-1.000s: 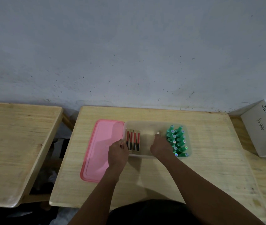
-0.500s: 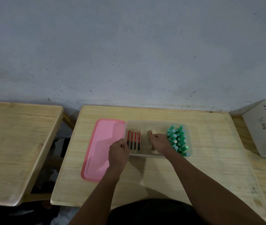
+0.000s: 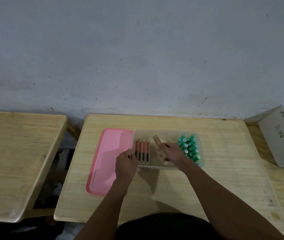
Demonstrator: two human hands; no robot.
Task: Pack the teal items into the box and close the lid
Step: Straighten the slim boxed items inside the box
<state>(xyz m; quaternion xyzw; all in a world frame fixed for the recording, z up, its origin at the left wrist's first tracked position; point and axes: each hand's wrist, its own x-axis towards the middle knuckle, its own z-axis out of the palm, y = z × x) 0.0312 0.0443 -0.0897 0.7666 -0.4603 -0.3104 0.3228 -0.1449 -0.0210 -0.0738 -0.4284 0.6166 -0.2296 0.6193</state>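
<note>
A clear plastic box stands open on the middle wooden table. Several teal bottles fill its right end. Several slim red-and-tan packs lie side by side at its left end. My right hand is inside the box, shut on one more slim tan pack, tilted over the box's middle. My left hand grips the box's front left corner beside the packs. The pink lid lies flat on the table, touching the box's left side.
A white carton marked "JS006" sits on the surface to the right. A second wooden table stands to the left across a gap. A grey wall rises right behind the tables.
My right hand has moved left from the teal bottles toward the box's middle, now holding a slim tan pack tilted up. My left hand has stayed at the box's corner.
</note>
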